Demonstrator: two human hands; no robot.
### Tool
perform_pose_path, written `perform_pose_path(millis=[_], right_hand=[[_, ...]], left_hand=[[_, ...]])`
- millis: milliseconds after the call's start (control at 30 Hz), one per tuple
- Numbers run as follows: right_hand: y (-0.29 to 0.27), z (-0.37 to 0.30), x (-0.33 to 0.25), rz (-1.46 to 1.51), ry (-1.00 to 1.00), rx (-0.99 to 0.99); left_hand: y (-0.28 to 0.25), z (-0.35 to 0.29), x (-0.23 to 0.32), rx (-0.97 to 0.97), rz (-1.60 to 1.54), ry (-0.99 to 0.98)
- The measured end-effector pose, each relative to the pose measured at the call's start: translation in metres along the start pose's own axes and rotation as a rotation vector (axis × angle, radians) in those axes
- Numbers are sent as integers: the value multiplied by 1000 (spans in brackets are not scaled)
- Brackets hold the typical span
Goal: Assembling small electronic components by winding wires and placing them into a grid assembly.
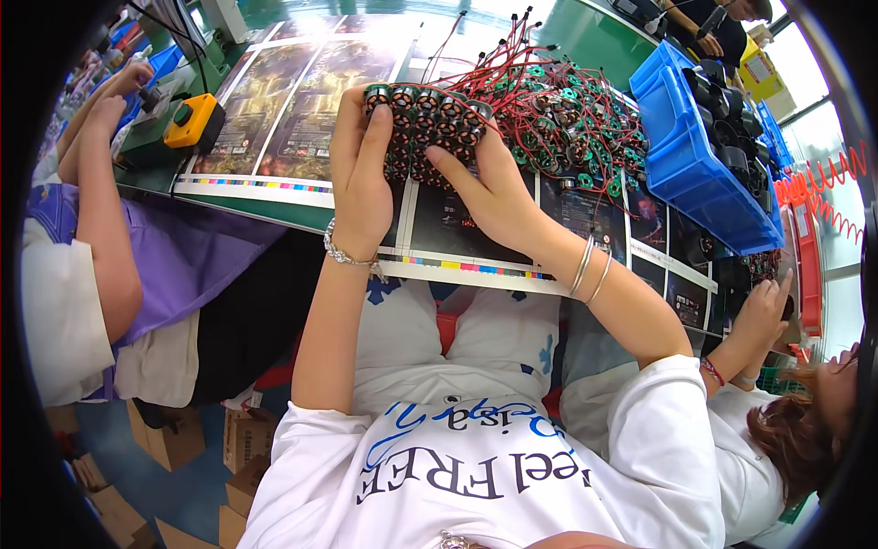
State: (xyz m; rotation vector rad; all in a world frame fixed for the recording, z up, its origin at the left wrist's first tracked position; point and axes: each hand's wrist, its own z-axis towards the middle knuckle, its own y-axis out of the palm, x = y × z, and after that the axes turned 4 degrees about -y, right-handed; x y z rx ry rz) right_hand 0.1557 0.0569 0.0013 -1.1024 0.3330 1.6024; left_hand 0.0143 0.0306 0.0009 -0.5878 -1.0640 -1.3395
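Observation:
Both my hands are closed on a block of small round motor parts (pixel 422 137), packed side by side in rows with copper-coloured centres. My left hand (pixel 366 178) grips its left side, the thumb lying along the front. On the right side, my right hand (pixel 498 192) holds it, thumb pressed on the lower front face. The block is tilted up above the printed sheets (pixel 439 224) on the table. Just beyond and to the right lies a loose heap of similar parts (pixel 585 119) with green boards and red wires. Their wire ends stick up behind the block.
A blue plastic bin (pixel 668 146) with black round parts stands to the right. On the left is a yellow box with a button (pixel 195 123). People work on both sides, one person's hand (pixel 759 316) close on the right. Cardboard boxes (pixel 247 439) sit on the floor.

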Motion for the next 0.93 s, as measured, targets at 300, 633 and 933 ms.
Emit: perform_pose_path(millis=[300,633,933], right_hand=[[0,2,3,47,98,-52],[2,1,17,96,-30,-4],[-2,-2,25,-231,-88,-150]], left_hand=[[-3,3,-4,-6,-112,-27],[18,-5,10,45,389,163],[16,0,5,100,432,84]])
